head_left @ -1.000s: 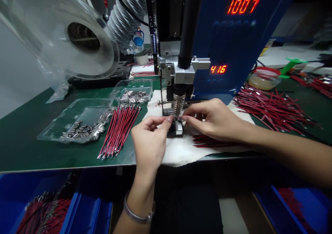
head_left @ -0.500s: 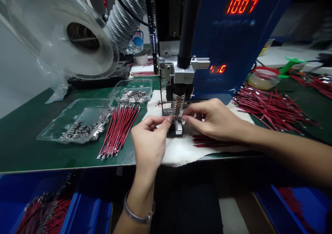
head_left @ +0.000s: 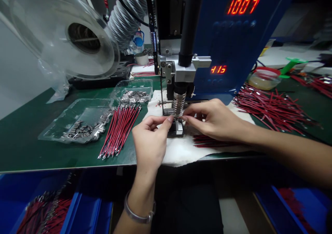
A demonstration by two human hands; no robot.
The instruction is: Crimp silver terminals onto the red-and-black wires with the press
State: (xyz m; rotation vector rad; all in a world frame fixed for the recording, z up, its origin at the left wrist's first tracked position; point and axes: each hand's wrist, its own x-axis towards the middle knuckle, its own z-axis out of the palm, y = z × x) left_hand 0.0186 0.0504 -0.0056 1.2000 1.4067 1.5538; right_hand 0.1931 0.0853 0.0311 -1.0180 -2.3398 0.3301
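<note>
Thumb and index finger of my left hand [head_left: 151, 137] are pinched at the left side of the soldering machine's tip, below its coiled metal sleeve [head_left: 178, 104]. From the right, my right hand [head_left: 215, 120] pinches close to the same spot. What either hand holds is too small to make out. Between the fingertips sits a small black and silver fixture [head_left: 178, 127] on a white cloth [head_left: 178, 151]. Under my right hand lie several red and black wires [head_left: 204, 141]. A neat bundle of red and black wires [head_left: 118, 130] rests left of my left hand.
Clear trays [head_left: 75, 113] of small metal parts stand to the left, near a large transparent reel [head_left: 57, 30]. At right are a loose wire pile [head_left: 267, 106] and a round tub [head_left: 264, 78]. The blue machine housing [head_left: 223, 44] rises behind. Blue bins [head_left: 85, 213] sit below the table edge.
Both hands keep practically the same position at the machine tip. The lower red display now reads differently, and the whole view has shifted very slightly.
</note>
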